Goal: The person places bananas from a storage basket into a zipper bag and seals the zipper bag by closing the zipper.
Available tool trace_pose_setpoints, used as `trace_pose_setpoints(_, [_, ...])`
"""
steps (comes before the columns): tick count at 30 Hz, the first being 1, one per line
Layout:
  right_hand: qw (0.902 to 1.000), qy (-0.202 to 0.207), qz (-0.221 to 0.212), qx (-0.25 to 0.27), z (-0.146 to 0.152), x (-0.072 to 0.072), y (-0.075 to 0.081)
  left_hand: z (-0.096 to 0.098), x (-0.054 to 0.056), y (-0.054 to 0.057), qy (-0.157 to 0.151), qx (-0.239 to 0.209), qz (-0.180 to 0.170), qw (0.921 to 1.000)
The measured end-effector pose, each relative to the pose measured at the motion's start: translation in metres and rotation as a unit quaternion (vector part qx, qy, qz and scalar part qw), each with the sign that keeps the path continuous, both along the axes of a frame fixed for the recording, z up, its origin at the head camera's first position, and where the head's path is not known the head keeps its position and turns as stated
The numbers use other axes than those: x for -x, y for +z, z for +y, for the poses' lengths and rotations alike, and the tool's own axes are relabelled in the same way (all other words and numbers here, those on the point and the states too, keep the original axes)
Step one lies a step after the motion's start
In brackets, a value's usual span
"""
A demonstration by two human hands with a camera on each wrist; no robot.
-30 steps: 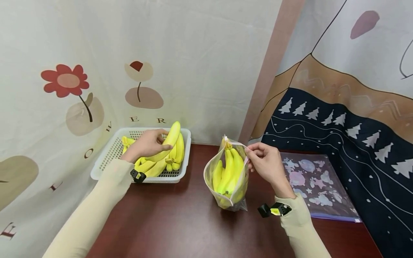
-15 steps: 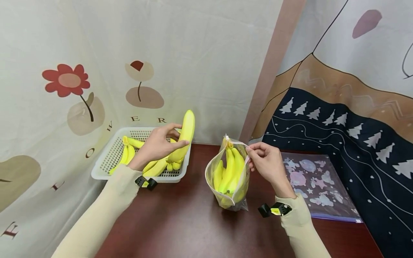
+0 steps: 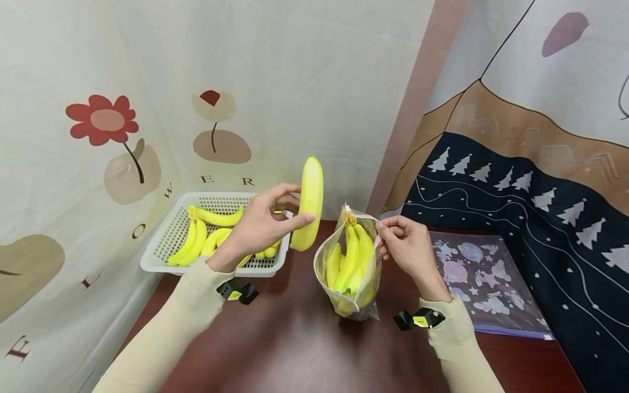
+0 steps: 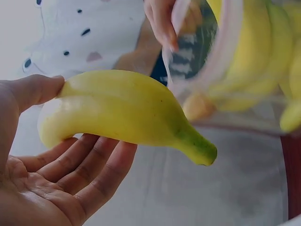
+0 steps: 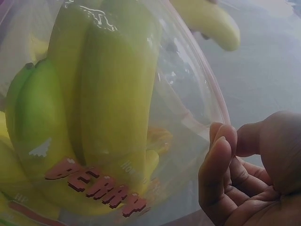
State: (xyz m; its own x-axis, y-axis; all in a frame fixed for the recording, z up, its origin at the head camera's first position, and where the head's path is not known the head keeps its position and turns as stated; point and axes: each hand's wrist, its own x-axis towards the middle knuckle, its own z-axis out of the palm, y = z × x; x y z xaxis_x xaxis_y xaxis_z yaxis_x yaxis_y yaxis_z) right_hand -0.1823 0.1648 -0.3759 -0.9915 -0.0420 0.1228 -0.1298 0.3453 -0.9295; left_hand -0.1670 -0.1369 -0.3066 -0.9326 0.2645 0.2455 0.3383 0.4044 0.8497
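Left hand (image 3: 265, 221) gripping 1 banana (image 3: 312, 202), thumb against the near side and fingers against the far side. The fruit is held nearly upright above the table (image 3: 295, 344), to the left of the plastic bag (image 3: 369, 313) and apart from it; the left wrist view shows a thick, curved body, smooth yellow skin with small dark specks, and a green stem end. Right hand (image 3: 407, 245) pinching the bag's pale rim between thumb and fingertip. The bag is clear, thin and flexible, its mouth spread wide around long, curved bananas (image 3: 350, 262); red block letters read "BERRY" in the right wrist view. At left, a white basket (image 3: 159, 248) with perforated walls and rounded corners holds further bananas (image 3: 216, 218). At right, a flat, translucent pouch (image 3: 486, 281) with pastel prints and a purple edge lies on the glossy, red-brown tabletop.
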Motion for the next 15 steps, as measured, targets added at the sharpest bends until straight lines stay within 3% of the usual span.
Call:
trace_pose_setpoints(7, [1.0,0.0,-0.005,0.0,-0.001,0.001,0.0,0.022,-0.009,0.001,-0.057,-0.062,-0.013,0.9963])
trace_pose_setpoints(11, [1.0,0.0,-0.002,0.005,-0.001,0.001,0.0,0.032,-0.013,-0.003,-0.083,-0.066,-0.033,0.9938])
trace_pose_setpoints(15, [0.9999,0.007,0.003,0.013,-0.002,0.001,-0.001,0.038,-0.016,-0.005,-0.087,-0.061,-0.034,0.9938])
